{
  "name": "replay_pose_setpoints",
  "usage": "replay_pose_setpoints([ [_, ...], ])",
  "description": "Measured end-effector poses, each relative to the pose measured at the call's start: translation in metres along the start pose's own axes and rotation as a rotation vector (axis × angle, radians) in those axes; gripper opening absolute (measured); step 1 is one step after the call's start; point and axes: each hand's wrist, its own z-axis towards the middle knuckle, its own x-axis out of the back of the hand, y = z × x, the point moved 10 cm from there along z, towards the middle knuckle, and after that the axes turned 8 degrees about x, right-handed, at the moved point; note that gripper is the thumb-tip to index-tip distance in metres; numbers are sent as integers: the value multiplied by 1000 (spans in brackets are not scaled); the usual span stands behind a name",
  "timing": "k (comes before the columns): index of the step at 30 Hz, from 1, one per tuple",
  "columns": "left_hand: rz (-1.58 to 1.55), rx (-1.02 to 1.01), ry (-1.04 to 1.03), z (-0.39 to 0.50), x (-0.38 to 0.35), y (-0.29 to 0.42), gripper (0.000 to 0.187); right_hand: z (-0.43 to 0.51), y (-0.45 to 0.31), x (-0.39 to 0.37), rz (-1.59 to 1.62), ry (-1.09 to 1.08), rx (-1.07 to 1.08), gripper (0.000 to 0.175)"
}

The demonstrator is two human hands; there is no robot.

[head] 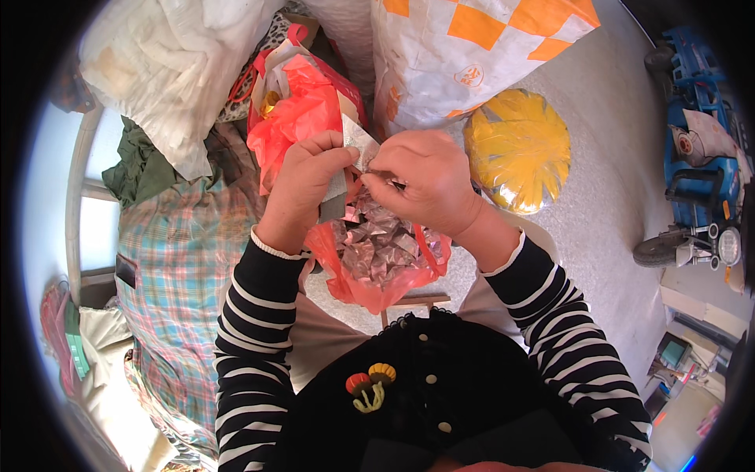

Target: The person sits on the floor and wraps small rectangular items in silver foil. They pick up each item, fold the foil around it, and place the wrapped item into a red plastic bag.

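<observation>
Between thumb and fingers my left hand (312, 177) grips a light strip of foil or paper (357, 141), whose upper end sticks up between the hands. My right hand (422, 174) pinches a small dark thin piece against the strip's edge; what it is cannot be told. Below them, a red plastic bag (377, 295) stands open, filled with crumpled silvery-pink foil pieces (377, 242). Behind my left hand is a larger paper bag with a red plastic liner (301, 112) and something gold inside.
A round bundle wrapped in yellow tape (519, 150) lies on the floor at the right. Large white sacks (171, 65) and an orange-checked sack (424, 71) stand ahead. Plaid cloth (183, 253) covers something at the left. A blue toy vehicle (696, 189) is at the far right.
</observation>
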Motion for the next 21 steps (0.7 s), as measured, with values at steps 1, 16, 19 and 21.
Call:
replay_pose_setpoints([
  [1, 21, -9, -5, -1, -1, 2, 8, -3, 12, 4, 78, 51, -114, 7],
  [16, 62, -49, -87, -11, -13, 7, 9, -66, 64, -60, 1338, 52, -1183, 18],
  [19, 67, -70, -109, -14, -15, 10, 8, -65, 61, -64, 1395, 22, -1168, 18],
  [21, 64, -83, -133, -15, -18, 12, 8, -65, 61, -64, 1407, 23, -1171, 19],
])
